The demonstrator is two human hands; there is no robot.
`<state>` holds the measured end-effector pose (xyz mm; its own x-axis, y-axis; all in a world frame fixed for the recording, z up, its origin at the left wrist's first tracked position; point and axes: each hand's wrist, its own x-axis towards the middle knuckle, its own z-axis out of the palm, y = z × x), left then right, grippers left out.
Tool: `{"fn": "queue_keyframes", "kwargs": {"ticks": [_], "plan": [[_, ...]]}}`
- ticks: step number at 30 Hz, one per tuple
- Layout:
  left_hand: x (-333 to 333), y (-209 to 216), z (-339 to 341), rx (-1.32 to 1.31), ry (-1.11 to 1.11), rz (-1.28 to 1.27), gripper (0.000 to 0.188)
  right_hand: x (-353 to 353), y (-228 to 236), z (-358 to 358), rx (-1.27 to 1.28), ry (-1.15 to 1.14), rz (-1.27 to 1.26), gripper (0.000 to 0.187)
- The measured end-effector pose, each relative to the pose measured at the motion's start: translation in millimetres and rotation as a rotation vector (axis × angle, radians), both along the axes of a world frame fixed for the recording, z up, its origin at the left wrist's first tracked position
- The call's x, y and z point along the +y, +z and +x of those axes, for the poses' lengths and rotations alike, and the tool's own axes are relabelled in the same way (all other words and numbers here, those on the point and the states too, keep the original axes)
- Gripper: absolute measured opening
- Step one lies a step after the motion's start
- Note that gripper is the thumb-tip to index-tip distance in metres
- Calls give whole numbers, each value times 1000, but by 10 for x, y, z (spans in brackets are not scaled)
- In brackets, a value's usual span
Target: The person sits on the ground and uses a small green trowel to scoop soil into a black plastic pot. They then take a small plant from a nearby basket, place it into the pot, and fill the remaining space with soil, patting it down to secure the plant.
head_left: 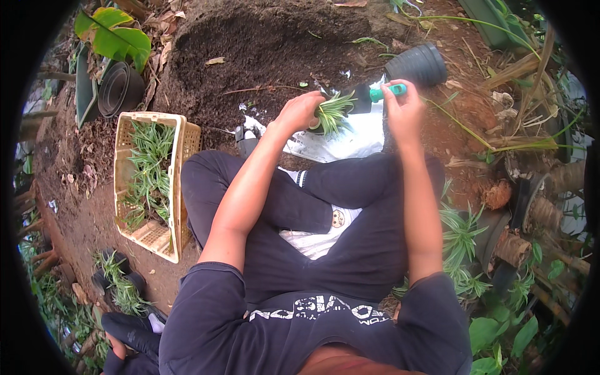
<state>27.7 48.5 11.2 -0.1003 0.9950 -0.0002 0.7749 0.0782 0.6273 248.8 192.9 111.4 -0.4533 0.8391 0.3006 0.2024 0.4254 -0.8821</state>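
My left hand [300,114] is closed around the base of a small spider plant [336,115] with striped green and white leaves. Something dark shows under the leaves, perhaps a pot; my fingers hide most of it. My right hand [406,115] grips the green handle of a hand trowel [376,95]. Its dark blade points left, close beside the plant's leaves. Beneath both hands lies a white plastic sheet or sack [365,139], smeared with soil, in front of my crossed legs.
A cream plastic basket [178,187] full of spider plants stands at my left. Dark soil [244,50] is heaped ahead. Black nested pots [422,65] lie at the far right. More pots [122,90] sit far left. Another person's leg [134,331] shows lower left, near potted plants [119,281].
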Motion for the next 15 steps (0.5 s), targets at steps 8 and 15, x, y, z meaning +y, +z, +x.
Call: {"fn": "queue_keyframes", "kwargs": {"ticks": [8,15], "plan": [[80,-61,-157,-417,-35,-48,33,-186,81,-63,-67,73,81,21],[92,-31,-247,-513,35,-55,29,-466,222,-238,-137,97,193,23]]}}
